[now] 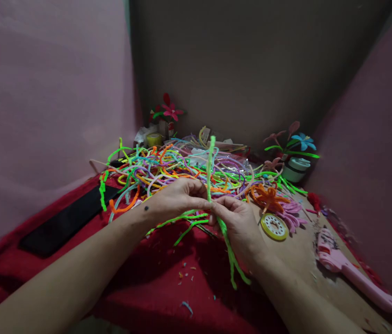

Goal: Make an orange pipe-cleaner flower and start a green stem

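Observation:
Both hands meet over the front of the red-covered table, pinching bright green pipe cleaners (pixel 211 171). My left hand (pixel 185 197) closes its thumb and fingertips at the middle of the upright green length. Just to the right, my right hand (pixel 236 218) is also closed on it, a little lower. Above the fingers one fuzzy green end stands straight up; below, the strands hang down and split into two tails. Under the hands lie more thin green strands (pixel 191 227), partly hidden. Behind them spreads a tangled heap of multicoloured pipe cleaners (pixel 154 171).
A black phone-like slab (pixel 67 222) lies at left. On the brown board (pixel 296 269) at right are a yellow tape spool (pixel 274 227), an orange pipe-cleaner shape (pixel 268 198) and a pink glue gun (pixel 356 278). Pipe-cleaner flowers (pixel 302 141) stand in a small pot (pixel 296 169).

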`<action>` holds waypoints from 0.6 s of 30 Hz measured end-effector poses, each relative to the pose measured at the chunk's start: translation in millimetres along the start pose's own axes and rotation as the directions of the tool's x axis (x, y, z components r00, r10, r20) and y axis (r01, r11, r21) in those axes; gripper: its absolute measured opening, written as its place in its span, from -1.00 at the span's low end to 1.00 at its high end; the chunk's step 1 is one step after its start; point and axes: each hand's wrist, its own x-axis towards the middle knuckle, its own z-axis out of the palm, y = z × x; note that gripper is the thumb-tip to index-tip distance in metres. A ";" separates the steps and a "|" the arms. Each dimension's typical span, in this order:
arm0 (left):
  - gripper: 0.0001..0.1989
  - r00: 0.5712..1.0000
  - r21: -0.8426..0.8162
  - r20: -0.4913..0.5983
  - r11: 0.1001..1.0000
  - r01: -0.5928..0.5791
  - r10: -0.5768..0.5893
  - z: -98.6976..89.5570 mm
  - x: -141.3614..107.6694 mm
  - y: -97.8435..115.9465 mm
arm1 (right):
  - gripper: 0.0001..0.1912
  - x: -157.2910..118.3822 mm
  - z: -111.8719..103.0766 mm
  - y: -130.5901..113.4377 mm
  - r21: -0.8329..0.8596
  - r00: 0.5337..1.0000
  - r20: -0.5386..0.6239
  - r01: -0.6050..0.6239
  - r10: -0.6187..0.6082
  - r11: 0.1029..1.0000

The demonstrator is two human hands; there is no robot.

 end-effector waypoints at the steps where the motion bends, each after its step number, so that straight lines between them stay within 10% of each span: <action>1: -0.81 1.000 0.020 -0.007 1.000 -0.002 0.002 0.4 -0.2 0.6 | -0.79 0.6 -0.5 -0.3 0.021 1.000 0.004 -0.016 0.016 1.000; 7: -0.86 0.999 0.066 -0.044 0.998 -0.008 0.011 -1.6 -2.6 4.7 | -0.80 7.3 -6.0 4.5 0.197 0.985 0.130 -0.142 0.117 0.970; 18: -0.76 0.994 0.179 -0.109 0.983 0.036 -0.016 3.1 -0.9 1.0 | -0.79 1.8 -1.2 1.0 0.037 0.993 0.094 -0.079 0.075 0.996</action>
